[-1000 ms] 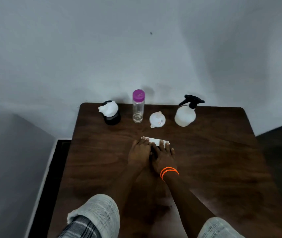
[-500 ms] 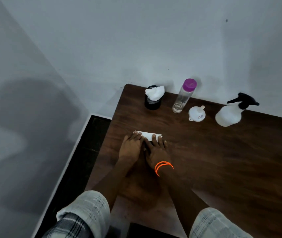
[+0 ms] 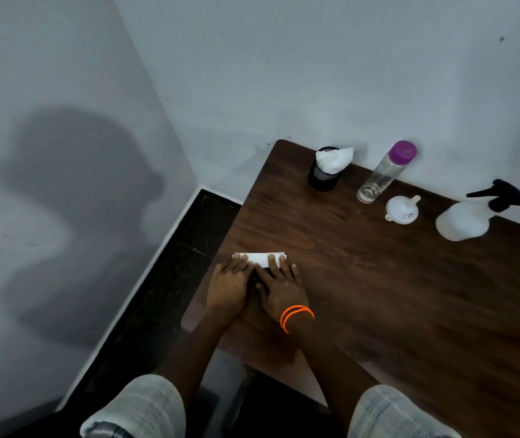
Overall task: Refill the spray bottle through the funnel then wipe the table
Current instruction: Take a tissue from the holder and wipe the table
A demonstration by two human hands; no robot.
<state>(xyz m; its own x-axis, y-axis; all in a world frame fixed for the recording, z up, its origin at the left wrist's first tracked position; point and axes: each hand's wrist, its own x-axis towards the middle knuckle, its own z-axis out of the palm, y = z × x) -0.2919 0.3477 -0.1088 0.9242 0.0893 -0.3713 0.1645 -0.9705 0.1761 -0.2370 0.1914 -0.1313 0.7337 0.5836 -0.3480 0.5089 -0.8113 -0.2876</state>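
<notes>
A folded white tissue (image 3: pixel 260 258) lies flat on the dark wooden table (image 3: pixel 378 295), close to its left edge. My left hand (image 3: pixel 228 284) and my right hand (image 3: pixel 282 287), which wears orange bangles, rest side by side with fingers pressing down on the tissue. Along the back of the table stand a clear bottle with a purple cap (image 3: pixel 385 172), a small white funnel (image 3: pixel 401 209) lying beside it, and a white spray bottle with a black trigger head (image 3: pixel 470 218). All three are well away from my hands.
A black mesh cup holding crumpled white tissue (image 3: pixel 328 169) stands at the table's back left corner. Grey walls meet just behind it. A dark floor strip (image 3: pixel 163 289) runs along the table's left edge.
The view has swung left, so the table now sits at the right. Both hands with the tissue have slid toward the table's left edge. The bottles and funnel have not moved.
</notes>
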